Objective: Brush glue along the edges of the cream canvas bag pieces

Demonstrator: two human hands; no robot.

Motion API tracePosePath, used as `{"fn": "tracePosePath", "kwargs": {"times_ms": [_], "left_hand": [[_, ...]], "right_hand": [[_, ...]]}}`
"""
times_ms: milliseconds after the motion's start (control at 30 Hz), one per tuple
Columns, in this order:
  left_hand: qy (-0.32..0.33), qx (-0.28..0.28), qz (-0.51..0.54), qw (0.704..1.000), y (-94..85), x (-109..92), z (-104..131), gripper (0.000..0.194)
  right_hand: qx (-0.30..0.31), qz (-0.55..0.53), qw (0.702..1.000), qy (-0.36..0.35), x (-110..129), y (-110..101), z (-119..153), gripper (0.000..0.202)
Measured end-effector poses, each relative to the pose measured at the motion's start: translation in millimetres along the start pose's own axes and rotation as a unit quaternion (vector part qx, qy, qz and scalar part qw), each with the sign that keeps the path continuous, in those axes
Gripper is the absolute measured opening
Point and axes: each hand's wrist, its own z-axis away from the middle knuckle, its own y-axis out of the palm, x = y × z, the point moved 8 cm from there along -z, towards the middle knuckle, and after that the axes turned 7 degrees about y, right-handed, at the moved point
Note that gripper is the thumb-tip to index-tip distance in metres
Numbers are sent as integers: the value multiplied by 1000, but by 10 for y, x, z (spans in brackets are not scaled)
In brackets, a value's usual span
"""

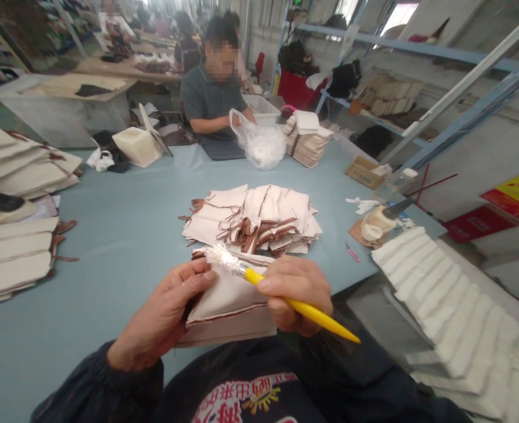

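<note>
My right hand (297,292) is closed around the yellow handle of a brush (268,281). White, glue-like stuff coats its bristles, which lie at the far left edge of a cream fabric piece (231,294) with dark red-brown edging. The fingers of my left hand (167,308) are closed on the left side of that piece, thumb on top. Just beyond it lies a pile of similar cream pieces (272,205) with brown edges and loose brown strips. What lies under the held piece is partly hidden by my hands.
Stacked cream pieces lie at left (13,252) and right (453,299). Near the right edge are a small pink-handled tool (351,252), a container with a brush (376,226) and a cardboard box (364,171). Across the table (122,235), a co-worker (213,88) sits behind a plastic bag (263,144).
</note>
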Motion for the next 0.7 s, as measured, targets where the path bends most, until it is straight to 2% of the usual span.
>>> {"fn": "tracePosePath", "kwargs": {"times_ms": [67, 200, 300, 400, 467, 533, 600, 700], "left_hand": [[0, -7, 3, 1000, -47, 1, 9, 31], [-18, -18, 19, 999, -146, 37, 31, 32], [-11, -6, 23, 1000, -141, 10, 33, 31], [12, 12, -6, 1000, -104, -54, 16, 30], [23, 25, -16, 999, -108, -84, 0, 32], [33, 39, -24, 998, -157, -101, -9, 37], [55, 44, -69, 995, -263, -128, -4, 42], [99, 33, -197, 975, -474, -153, 4, 45]], "right_hand": [[4, 30, 1000, 10, -36, 32, 8, 17], [-49, 43, 996, 61, -100, -18, 45, 18], [-57, 76, 990, 103, -168, 60, 19, 18], [-28, 120, 980, 154, -328, 247, -58, 17], [1, 128, 978, 162, -404, 364, -113, 17], [9, 128, 979, 158, -432, 393, -167, 18], [-5, 139, 978, 158, -443, 333, -225, 18], [-14, 160, 970, 180, -502, 240, -308, 18]]}}
